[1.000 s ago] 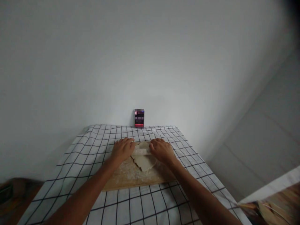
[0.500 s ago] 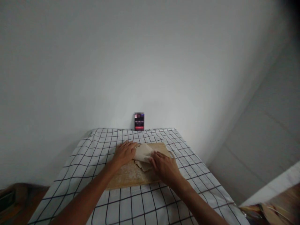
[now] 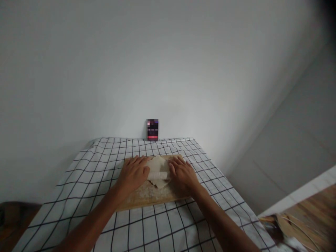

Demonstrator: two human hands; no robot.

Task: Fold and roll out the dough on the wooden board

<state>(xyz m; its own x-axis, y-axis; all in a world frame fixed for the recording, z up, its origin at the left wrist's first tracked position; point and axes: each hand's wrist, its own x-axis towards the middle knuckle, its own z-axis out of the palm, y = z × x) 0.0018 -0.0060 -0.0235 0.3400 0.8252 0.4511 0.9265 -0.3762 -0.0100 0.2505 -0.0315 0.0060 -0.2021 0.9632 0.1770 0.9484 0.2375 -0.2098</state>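
Note:
A thin, pale sheet of dough with ragged edges lies on a floured wooden board. Across it runs a whitish cylinder that looks like a rolling pin, its ends hidden beneath my palms. My left hand rests over the left end, fingers stretched forward and thumb toward the middle. Over the right end lies my right hand, its fingers also extended, the tips reaching the dough's right side.
A white cloth with black grid lines covers the table. At the back a blurred, phone-like dark rectangle leans against the wall. Objects including a pale cable lie on the floor at lower right.
My right hand has shifted forward, so the cylinder now lies level between both hands instead of slanting. More of the dough shows beyond it. The view has tilted slightly.

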